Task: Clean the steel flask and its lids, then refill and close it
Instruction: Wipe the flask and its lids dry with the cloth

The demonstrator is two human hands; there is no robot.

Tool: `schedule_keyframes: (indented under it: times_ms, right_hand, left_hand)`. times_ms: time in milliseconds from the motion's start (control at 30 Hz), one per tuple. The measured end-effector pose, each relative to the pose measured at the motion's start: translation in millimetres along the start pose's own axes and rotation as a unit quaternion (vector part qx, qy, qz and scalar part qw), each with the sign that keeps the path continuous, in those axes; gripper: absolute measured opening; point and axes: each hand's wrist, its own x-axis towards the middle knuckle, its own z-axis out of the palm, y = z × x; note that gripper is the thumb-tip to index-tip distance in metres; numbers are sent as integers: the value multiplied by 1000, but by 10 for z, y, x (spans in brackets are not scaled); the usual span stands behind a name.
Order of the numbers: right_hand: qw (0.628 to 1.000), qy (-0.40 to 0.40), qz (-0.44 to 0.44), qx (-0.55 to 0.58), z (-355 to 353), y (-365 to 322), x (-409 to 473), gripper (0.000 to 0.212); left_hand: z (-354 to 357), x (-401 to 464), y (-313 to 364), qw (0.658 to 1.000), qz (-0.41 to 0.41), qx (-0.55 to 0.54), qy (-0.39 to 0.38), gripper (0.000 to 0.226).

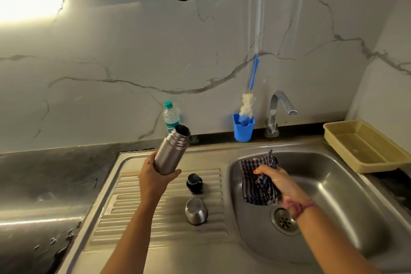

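The open flask (172, 151) is being held tilted above the draining board in the left grip (155, 173), a checked cloth (259, 181) is being clutched over the sink (333, 176) by the right grip (277, 179), and both lids, the black stopper (194, 181) and the steel cap (196, 211), are lying off, so wiping seems under way with refilling and closing left.

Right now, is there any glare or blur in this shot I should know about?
Head view: blown-out glare at upper left; bright streak on the wet counter; wide-angle bend at the edges; brush looks soft; flask and cloth are fairly sharp.
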Motion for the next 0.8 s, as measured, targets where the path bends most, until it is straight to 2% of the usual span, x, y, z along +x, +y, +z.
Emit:
schedule_keyframes:
  times_ms: [133, 200, 300, 800]
  right_hand:
    - [997, 43, 5, 56, 29, 164, 85, 21]
    - [995, 52, 16, 78, 48, 244, 129, 27]
    - [993, 67, 30, 93, 81, 326, 156, 19]
    - [986, 119, 43, 111, 67, 539, 228, 11]
  left_hand:
    - [-5, -95, 0, 984, -113, -139, 26, 77]
    - [16, -111, -24, 972, -149, -179, 31, 80]
    - [56, -135, -68, 961, -183, -204, 37, 88]
    - [131, -208, -296, 944, -233, -229, 54, 93]
